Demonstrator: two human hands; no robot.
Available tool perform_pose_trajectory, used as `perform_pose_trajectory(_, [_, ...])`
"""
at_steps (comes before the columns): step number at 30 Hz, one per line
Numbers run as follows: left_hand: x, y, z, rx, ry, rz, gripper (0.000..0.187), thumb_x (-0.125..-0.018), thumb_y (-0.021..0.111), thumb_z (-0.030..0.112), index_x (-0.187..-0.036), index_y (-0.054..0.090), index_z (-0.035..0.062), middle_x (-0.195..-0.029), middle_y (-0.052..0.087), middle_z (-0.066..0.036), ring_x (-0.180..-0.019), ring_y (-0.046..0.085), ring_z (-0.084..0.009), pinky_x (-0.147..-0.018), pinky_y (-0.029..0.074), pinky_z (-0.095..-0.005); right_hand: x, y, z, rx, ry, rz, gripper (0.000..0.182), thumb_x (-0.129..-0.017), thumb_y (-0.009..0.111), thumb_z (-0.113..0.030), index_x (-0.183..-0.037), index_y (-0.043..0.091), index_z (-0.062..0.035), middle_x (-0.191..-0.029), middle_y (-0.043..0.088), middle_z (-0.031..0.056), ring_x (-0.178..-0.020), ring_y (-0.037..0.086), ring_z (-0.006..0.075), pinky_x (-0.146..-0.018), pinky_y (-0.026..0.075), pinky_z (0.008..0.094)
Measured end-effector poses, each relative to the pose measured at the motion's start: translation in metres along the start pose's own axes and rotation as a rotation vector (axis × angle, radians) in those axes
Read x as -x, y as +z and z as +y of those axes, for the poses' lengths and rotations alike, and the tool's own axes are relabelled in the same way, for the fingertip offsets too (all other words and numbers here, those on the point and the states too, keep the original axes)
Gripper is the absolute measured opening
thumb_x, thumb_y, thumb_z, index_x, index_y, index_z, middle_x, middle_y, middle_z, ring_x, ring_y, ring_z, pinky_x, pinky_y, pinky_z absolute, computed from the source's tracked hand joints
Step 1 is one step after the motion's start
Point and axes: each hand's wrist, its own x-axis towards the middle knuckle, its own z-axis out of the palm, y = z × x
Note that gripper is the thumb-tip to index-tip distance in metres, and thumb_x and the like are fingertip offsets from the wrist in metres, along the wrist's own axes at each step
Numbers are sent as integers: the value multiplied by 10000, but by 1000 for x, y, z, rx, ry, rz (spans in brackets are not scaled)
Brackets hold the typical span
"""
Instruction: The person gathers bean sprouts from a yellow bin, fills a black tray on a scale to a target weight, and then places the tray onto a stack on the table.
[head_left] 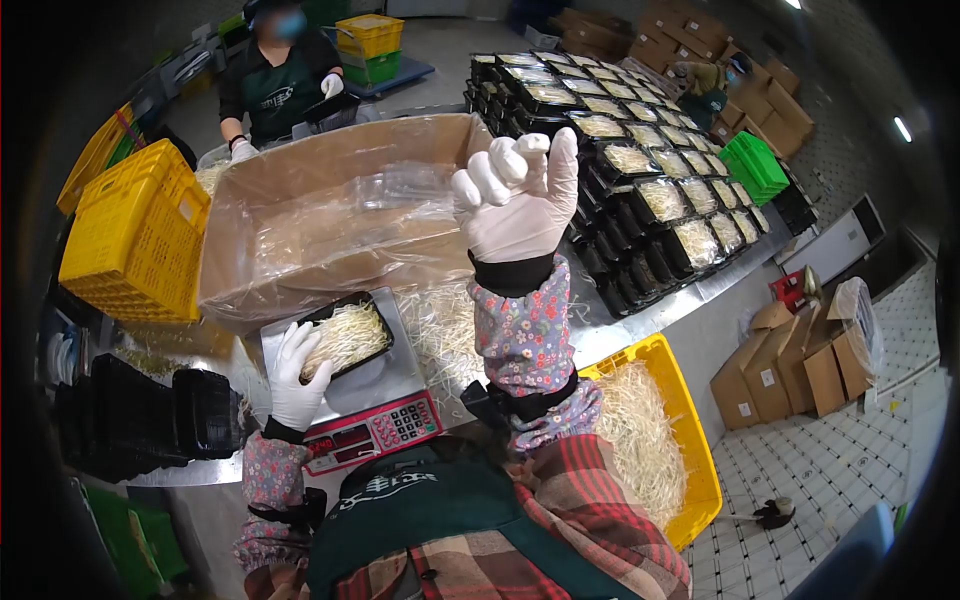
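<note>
My gloved left hand [297, 375] grips the left end of a black tray, fingers and thumb at its edge. Bean sprouts [350, 338] heap up in that tray, which sits on the metal plate of a scale [405, 345]. The scale's red panel [372, 432] has a keypad and a lit display whose digits I cannot read surely. Raised over the table, my gloved right hand [517, 200] shows its palm, with fingers half curled, thumb apart and nothing visible in it. Loose sprouts [440, 320] lie beside the scale, below the right hand.
A large lined cardboard box [330, 215] stands ahead. Stacked wrapped sprout trays [640, 160] fill the right side. A yellow crate [690, 450] of sprouts is near my right side; yellow crates [135, 235] and black trays [150, 410] are left. Across the box stands a co-worker [285, 85].
</note>
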Motion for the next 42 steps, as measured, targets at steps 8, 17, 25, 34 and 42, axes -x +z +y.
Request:
perform_pose_trajectory(8, [3, 3, -8, 2, 35, 67, 398, -724, 705, 62, -1110, 615, 20, -1260, 558, -176, -1248, 460, -378, -1059, 353, -445, 8, 41, -21, -198, 75, -502, 396, -975, 403, -421, -862, 625, -114, -690, 587, 19, -563, 575, 162, -578, 451, 316])
perform_pose_trajectory(17, [4, 2, -6, 11, 30, 76, 409, -729, 706, 46, -1125, 610, 14, -1250, 558, -181, -1238, 468, -380, -1044, 373, -430, 0, 61, -26, -309, 100, -948, 373, -998, 411, -328, -973, 649, -41, -915, 650, 150, -762, 650, 255, -648, 546, 353])
perform_pose_trajectory(25, [8, 1, -6, 23, 8, 67, 406, -730, 700, 48, -1124, 607, 12, -1244, 563, -176, -1243, 465, -386, -1041, 375, -429, 9, 73, -28, -382, 66, -922, 400, -992, 445, -275, -948, 635, 74, -859, 636, 242, -686, 634, 325, -562, 545, 397])
perform_pose_trajectory(34, [-5, -19, -17, 15, -58, 162, 394, -743, 686, 45, -1130, 628, 1, -1260, 571, -177, -1241, 486, -326, -1067, 358, -407, 13, 78, -23, -243, 123, -678, 342, -897, 512, -199, -696, 656, 37, -634, 647, 169, -509, 626, 252, -454, 519, 358])
perform_pose_trajectory(42, [-17, -133, -17, 514, -267, 589, 360, -872, 606, 3, -1229, 567, -26, -1271, 569, -118, -1177, 533, -184, -1021, 399, -303, 48, -9, 1, 75, 283, -183, 396, -955, 519, -358, -658, 492, -98, -562, 530, 41, -382, 473, 141, -367, 401, 276])
